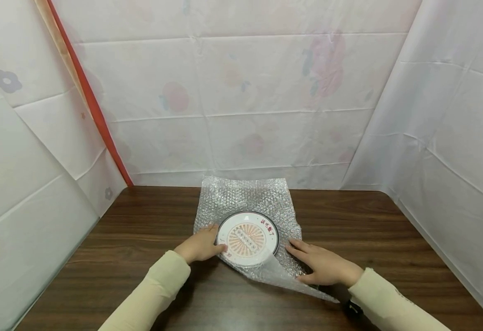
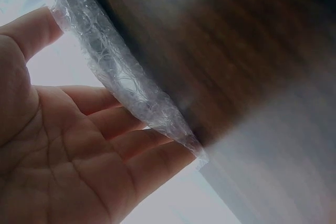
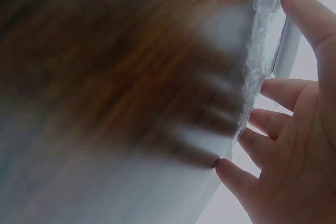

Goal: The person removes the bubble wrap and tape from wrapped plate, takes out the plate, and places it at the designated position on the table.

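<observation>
A round white plate (image 1: 246, 240) with a dark rim, an orange ray pattern and red characters lies face up on a sheet of bubble wrap (image 1: 245, 194). One near corner of the wrap is folded over the plate's lower edge and trails to the right. My left hand (image 1: 200, 243) rests at the plate's left side, thumb at its rim. In the left wrist view its straight fingers (image 2: 149, 163) touch the wrap's edge. Spread fingers of my right hand (image 1: 324, 264) lie on the wrap right of the plate; the right wrist view shows fingertips (image 3: 252, 139) along its edge.
The dark wooden table (image 1: 150, 216) extends to both sides. White printed cloth (image 1: 258, 92) hangs behind it and at the sides, with a red strip (image 1: 88, 87) at the back left. A small black object (image 1: 353, 309) sits under the right wrist.
</observation>
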Tool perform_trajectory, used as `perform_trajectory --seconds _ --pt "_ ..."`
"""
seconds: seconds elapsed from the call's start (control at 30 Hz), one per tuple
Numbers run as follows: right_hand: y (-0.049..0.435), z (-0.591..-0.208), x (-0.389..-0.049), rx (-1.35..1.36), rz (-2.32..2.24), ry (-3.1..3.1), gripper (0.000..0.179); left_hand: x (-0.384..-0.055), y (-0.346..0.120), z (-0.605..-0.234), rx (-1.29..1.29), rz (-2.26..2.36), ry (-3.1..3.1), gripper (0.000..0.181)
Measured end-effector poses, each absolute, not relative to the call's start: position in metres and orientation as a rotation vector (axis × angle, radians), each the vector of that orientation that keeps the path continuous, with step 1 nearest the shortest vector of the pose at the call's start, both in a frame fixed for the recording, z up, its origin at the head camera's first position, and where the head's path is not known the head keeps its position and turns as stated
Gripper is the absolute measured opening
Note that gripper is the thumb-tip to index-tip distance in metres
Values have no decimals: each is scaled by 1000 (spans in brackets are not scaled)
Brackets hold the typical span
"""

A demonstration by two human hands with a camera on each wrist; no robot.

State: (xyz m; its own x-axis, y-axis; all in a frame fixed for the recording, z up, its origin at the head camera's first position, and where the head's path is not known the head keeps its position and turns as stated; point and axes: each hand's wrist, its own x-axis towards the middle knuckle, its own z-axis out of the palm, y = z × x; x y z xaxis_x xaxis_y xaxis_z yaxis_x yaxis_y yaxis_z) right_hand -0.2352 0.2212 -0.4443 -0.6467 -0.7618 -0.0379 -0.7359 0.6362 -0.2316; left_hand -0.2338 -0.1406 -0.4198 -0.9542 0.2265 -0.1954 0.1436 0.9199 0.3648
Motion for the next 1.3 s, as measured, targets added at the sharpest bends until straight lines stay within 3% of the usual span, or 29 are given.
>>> perform_trajectory --seconds 0.73,1.3 --pt "216 -418 -267 -1026 -593 2700 85 -233 -140 -418 284 521 2855 82" --pt "189 -430 -301 -1051 -574 2626 92 -234 -142 -418 270 544 2829 82"
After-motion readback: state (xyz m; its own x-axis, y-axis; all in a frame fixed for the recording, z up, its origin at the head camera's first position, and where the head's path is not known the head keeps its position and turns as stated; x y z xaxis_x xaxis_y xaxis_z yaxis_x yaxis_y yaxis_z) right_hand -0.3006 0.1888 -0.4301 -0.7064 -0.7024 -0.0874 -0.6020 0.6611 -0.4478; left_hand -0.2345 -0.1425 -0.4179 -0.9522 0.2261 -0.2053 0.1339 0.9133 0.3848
